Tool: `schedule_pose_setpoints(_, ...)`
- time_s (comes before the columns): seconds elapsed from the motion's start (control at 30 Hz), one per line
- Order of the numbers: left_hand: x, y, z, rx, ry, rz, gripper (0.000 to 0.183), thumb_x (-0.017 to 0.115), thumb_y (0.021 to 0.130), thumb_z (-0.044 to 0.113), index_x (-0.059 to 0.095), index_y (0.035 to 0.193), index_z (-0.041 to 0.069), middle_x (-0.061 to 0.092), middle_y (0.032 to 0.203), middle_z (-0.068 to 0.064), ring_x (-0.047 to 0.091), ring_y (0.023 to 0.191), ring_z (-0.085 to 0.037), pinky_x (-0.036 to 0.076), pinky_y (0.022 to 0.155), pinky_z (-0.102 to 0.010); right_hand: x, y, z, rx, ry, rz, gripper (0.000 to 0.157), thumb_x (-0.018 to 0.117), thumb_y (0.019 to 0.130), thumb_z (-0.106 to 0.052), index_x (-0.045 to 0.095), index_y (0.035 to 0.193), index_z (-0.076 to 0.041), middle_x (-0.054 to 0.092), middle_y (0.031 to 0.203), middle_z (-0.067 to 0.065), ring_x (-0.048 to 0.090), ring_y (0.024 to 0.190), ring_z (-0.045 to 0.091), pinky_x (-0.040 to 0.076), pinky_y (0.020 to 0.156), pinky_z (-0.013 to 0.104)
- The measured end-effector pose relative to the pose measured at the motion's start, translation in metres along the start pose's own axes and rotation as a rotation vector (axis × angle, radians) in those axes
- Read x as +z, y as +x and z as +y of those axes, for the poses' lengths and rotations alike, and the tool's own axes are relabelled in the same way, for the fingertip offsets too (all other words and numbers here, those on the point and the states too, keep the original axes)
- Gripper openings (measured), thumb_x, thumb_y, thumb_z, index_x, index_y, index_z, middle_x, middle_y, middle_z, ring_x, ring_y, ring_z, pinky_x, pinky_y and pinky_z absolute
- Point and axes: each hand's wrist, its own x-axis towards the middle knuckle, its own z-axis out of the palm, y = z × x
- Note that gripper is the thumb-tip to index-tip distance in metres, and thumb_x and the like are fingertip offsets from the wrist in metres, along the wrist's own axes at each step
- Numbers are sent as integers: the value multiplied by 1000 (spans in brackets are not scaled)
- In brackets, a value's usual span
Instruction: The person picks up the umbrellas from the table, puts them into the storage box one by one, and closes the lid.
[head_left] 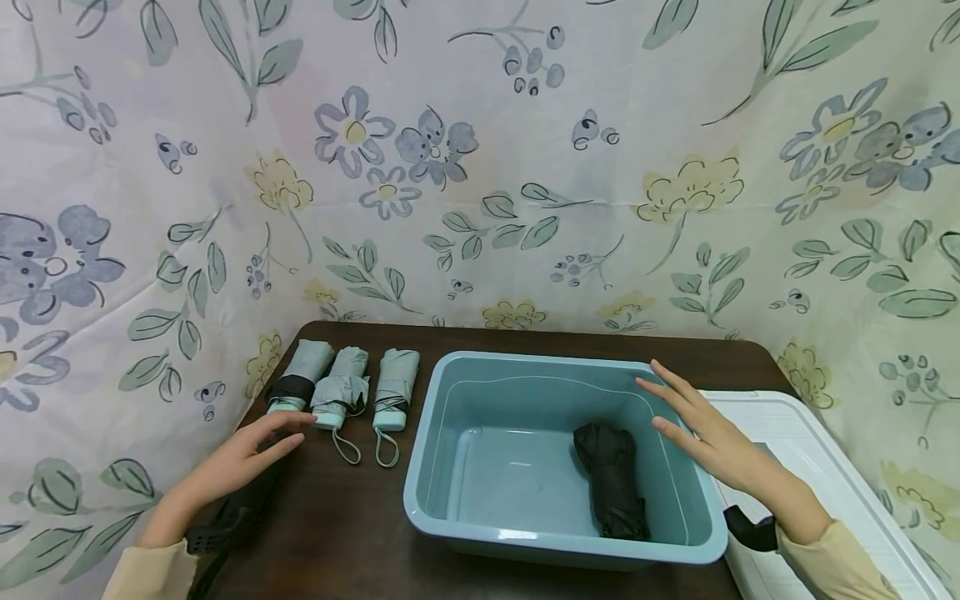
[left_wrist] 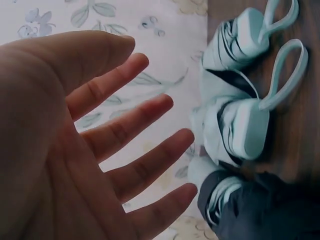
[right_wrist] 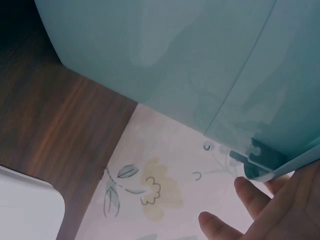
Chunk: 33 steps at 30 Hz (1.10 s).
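My left hand point(head_left: 238, 458) hovers by the near ends of the folded umbrellas, fingers spread and holding nothing. Three pale green folded umbrellas lie side by side: a left one point(head_left: 309, 364) with a black band, a middle one point(head_left: 343, 379) and a right one point(head_left: 396, 383). A dark fabric bundle point(left_wrist: 270, 207) lies beside them, partly hidden under my left hand in the head view. My right hand point(head_left: 712, 437) is at the right rim of a blue-green plastic bin point(head_left: 517, 533), fingers extended; contact is unclear. Inside the bin lies a black folded umbrella point(head_left: 613, 483).
A white lid-like panel point(head_left: 810, 467) lies right of the bin, partly under my right forearm. The dark wooden table point(head_left: 337, 533) ends at a floral cloth point(head_left: 525, 208) hanging behind and at both sides.
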Motion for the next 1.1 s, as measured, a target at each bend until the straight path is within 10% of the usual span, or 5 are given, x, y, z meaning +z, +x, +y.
schedule_pose_setpoints(0.3, 1, -3, -15, 73, 130, 78, 25, 59, 92, 14, 60, 117, 14, 57, 116, -5, 46, 107, 0, 35, 84, -11, -1, 0, -1, 7, 7, -5, 55, 52, 95, -22, 30, 145, -28, 5, 156, -4, 14, 140, 37, 22, 92, 72)
schedule_pose_setpoints(0.53, 4, -4, -24, 123, 215, 100, 27, 66, 85, 10, 62, 112, 9, 56, 116, -14, 51, 106, -28, 41, 83, -36, 0, 0, 0, 5, 15, 2, 54, 52, 95, -21, 30, 145, -28, 6, 156, -4, 14, 139, 37, 22, 92, 71)
schedule_pose_setpoints(0.73, 3, -6, -34, -23, 183, 15, 34, 67, 84, 17, 58, 114, 3, 39, 127, -37, 35, 114, -56, 31, 81, -67, 3, -1, 1, -3, 23, 13, 54, 51, 96, -21, 31, 145, -27, 6, 156, -3, 13, 140, 34, 23, 92, 70)
schedule_pose_setpoints(1.1, -3, 0, -44, -153, 212, -120, 46, 69, 82, 23, 53, 120, 2, 28, 130, -43, 31, 112, -64, 32, 80, -71, 3, 0, 1, -12, 50, 12, 53, 50, 96, -18, 31, 145, -26, 6, 156, -4, 11, 141, 32, 22, 92, 71)
